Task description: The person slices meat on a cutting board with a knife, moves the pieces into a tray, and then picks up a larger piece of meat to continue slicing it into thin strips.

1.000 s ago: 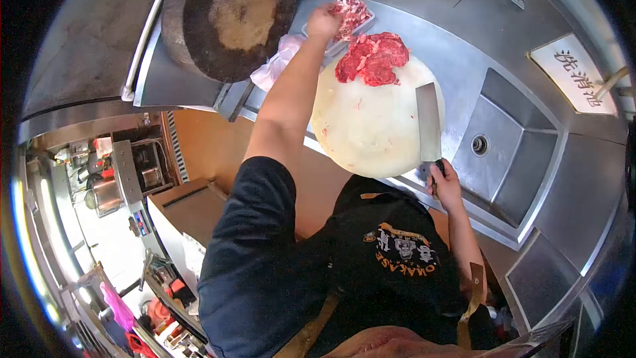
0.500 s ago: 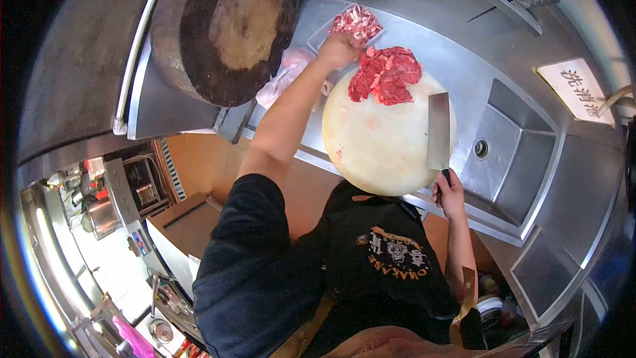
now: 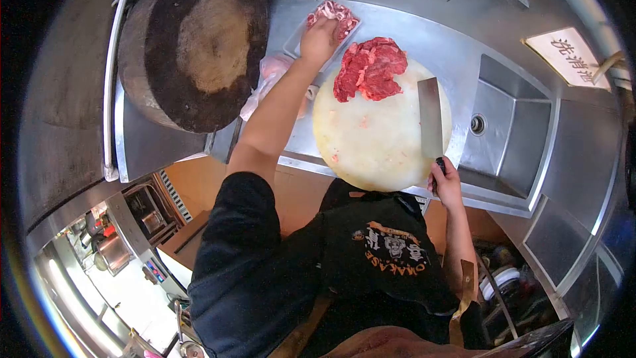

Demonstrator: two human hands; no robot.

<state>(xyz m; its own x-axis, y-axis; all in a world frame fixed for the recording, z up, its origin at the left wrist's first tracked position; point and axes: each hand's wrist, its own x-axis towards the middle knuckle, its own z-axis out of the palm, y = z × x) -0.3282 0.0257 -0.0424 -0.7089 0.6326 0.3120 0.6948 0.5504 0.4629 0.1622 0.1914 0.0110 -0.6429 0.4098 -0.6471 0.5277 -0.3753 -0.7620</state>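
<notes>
My left hand is at the clear tray of cut meat, its fingers on the near side of the pile and mostly hidden from view. My right hand is wrapped round the black handle of a cleaver, whose broad blade lies over the right part of the round white cutting board. A large piece of red meat rests at the board's far edge. Small scraps dot the board's surface.
A thick round wooden block stands at the left. Beside it lies a plastic bag. To the right is a steel sink with a drain. A sign hangs on the right wall.
The whole view has shifted, with the board and block appearing further left. My left hand has moved further onto the cut meat in the tray. The cleaver stays in my right hand.
</notes>
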